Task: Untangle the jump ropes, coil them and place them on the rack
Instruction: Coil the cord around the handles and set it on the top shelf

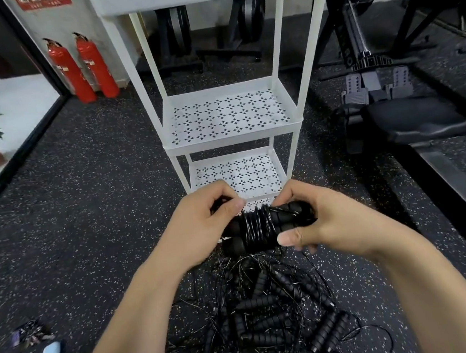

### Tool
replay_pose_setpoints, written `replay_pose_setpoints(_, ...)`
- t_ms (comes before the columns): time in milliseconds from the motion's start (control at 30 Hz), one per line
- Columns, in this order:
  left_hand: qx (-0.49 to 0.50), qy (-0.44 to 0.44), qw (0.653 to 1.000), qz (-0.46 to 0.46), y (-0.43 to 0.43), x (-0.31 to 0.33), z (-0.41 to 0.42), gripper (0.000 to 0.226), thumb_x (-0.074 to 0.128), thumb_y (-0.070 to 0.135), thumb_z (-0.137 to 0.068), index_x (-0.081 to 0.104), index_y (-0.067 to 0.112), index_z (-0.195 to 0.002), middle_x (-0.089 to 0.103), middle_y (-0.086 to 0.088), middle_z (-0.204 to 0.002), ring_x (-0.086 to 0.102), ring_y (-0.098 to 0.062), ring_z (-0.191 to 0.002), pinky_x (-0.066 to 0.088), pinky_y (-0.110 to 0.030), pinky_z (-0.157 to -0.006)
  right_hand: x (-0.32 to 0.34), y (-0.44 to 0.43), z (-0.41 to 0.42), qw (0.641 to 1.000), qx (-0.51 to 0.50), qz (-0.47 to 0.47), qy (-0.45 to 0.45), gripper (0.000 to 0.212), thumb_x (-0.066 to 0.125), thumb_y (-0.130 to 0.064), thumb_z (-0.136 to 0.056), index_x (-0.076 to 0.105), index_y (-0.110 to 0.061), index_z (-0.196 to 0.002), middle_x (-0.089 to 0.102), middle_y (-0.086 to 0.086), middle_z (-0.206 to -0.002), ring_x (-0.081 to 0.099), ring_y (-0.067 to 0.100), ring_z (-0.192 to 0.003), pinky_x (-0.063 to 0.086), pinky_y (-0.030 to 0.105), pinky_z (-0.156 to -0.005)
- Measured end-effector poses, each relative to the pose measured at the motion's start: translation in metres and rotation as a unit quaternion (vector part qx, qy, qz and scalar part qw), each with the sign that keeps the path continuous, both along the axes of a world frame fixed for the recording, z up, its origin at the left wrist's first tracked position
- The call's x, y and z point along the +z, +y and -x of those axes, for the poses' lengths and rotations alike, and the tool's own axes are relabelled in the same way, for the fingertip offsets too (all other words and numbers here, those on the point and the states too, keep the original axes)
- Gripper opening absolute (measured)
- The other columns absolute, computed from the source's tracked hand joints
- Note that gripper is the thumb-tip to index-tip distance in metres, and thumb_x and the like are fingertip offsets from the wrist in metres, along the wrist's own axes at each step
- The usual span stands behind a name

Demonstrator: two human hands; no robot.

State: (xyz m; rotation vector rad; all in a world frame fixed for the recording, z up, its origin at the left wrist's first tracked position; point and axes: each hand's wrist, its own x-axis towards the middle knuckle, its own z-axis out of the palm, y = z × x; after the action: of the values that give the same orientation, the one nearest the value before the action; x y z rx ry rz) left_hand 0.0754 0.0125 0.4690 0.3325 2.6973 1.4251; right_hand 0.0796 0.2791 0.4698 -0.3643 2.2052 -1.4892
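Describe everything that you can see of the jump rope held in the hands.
The jump rope is black. Its two ribbed handles, seemingly foam, lie side by side, roughly level. The thin glossy cord is wound in several tight turns around their middle. The left hand grips the left end, the right hand the right end. The bundle is in the air, before the lowest shelf of the white rack and above the tangled pile of ropes on the floor.
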Motion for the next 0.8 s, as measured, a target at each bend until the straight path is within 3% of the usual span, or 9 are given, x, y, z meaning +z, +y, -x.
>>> replay_pose_setpoints(133,-0.007,-0.022,0.996,-0.092,-0.002,-0.001,0.003,0.013,0.073,0.038,-0.099,0.070,0.029,-0.091,0.062,0.015,-0.075,0.055,-0.007,-0.072,0.044,-0.032,-0.072,0.006,0.006,-0.004,0.992,0.019,0.098,-0.083,0.045,0.091,-0.007,-0.085,0.061,-0.012,-0.118,0.072,0.025,-0.110,0.072,0.037,-0.083,0.060,0.042,-0.072)
replay_pose_setpoints(200,-0.006,-0.029,0.994,-0.105,0.002,-0.003,0.003,0.013,0.074,0.035,-0.099,0.069,0.027,-0.090,0.060,0.007,-0.072,0.055,-0.007,-0.068,0.044,-0.031,-0.069,0.005,0.005,-0.007,0.993,0.035,0.071,-0.088,0.050,0.096,-0.012,-0.081,0.060,-0.017,-0.116,0.072,0.018,-0.122,0.074,0.041,-0.104,0.060,0.052,-0.092)
replay_pose_setpoints(267,0.000,-0.032,0.996,-0.083,0.006,-0.007,0.004,0.013,0.075,0.034,-0.098,0.069,0.026,-0.090,0.062,0.007,-0.073,0.054,-0.007,-0.069,0.043,-0.031,-0.070,0.000,-0.002,-0.009,0.997,0.032,0.020,-0.064,0.056,0.101,-0.024,-0.074,0.060,-0.026,-0.113,0.070,0.005,-0.130,0.065,0.034,-0.124,0.049,0.056,-0.112)
replay_pose_setpoints(333,0.012,-0.042,0.995,-0.089,0.005,-0.011,0.005,0.014,0.075,0.034,-0.098,0.069,0.025,-0.089,0.063,0.012,-0.074,0.055,-0.006,-0.071,0.042,-0.031,-0.071,-0.007,-0.010,-0.010,0.998,0.012,0.014,-0.065,0.061,0.102,-0.033,-0.067,0.059,-0.029,-0.111,0.068,0.002,-0.134,0.060,0.039,-0.129,0.043,0.061,-0.117)
replay_pose_setpoints(400,0.019,-0.044,0.995,-0.092,0.004,-0.013,0.006,0.015,0.074,0.036,-0.098,0.069,0.026,-0.089,0.063,0.013,-0.074,0.055,-0.007,-0.071,0.043,-0.032,-0.070,-0.012,-0.013,-0.008,0.997,0.011,0.014,-0.073,0.066,0.103,-0.037,-0.063,0.058,-0.029,-0.111,0.068,0.001,-0.136,0.064,0.040,-0.126,0.041,0.064,-0.117)
replay_pose_setpoints(533,0.004,-0.048,0.996,-0.074,0.007,-0.014,0.006,0.015,0.075,0.040,-0.098,0.069,0.029,-0.088,0.065,0.010,-0.075,0.056,-0.007,-0.069,0.045,-0.033,-0.069,-0.015,-0.024,-0.007,0.995,-0.002,0.005,-0.101,0.076,0.105,-0.036,-0.062,0.050,-0.031,-0.114,0.076,0.013,-0.119,0.073,0.022,-0.094,0.051,0.058,-0.110)
replay_pose_setpoints(633,-0.001,-0.048,0.997,-0.068,0.011,-0.014,0.006,0.016,0.075,0.041,-0.097,0.069,0.030,-0.087,0.064,0.011,-0.073,0.054,-0.007,-0.068,0.042,-0.034,-0.069,-0.016,-0.036,-0.008,0.993,-0.045,-0.016,-0.108,0.092,0.096,-0.074,-0.057,0.048,-0.052,-0.132,0.074,0.003,-0.124,0.077,0.019,-0.103,0.057,0.050,-0.106)
replay_pose_setpoints(700,-0.008,-0.055,0.995,-0.087,0.014,-0.013,0.005,0.016,0.076,0.039,-0.098,0.071,0.028,-0.088,0.065,0.011,-0.075,0.055,-0.008,-0.070,0.043,-0.034,-0.070,-0.014,-0.041,-0.009,0.995,-0.044,-0.017,-0.093,0.075,0.084,-0.086,-0.065,0.060,-0.056,-0.129,0.080,0.000,-0.114,0.079,0.018,-0.098,0.059,0.047,-0.100)
replay_pose_setpoints(800,-0.025,-0.063,0.995,-0.077,0.017,-0.012,0.003,0.013,0.077,0.034,-0.098,0.072,0.027,-0.088,0.070,0.011,-0.080,0.060,-0.007,-0.076,0.047,-0.034,-0.076,-0.013,-0.046,-0.011,0.997,-0.032,-0.064,-0.025,0.039,0.075,-0.071,-0.088,0.080,-0.035,-0.101,0.081,-0.004,-0.089,0.071,0.007,-0.077,0.056,0.035,-0.083)
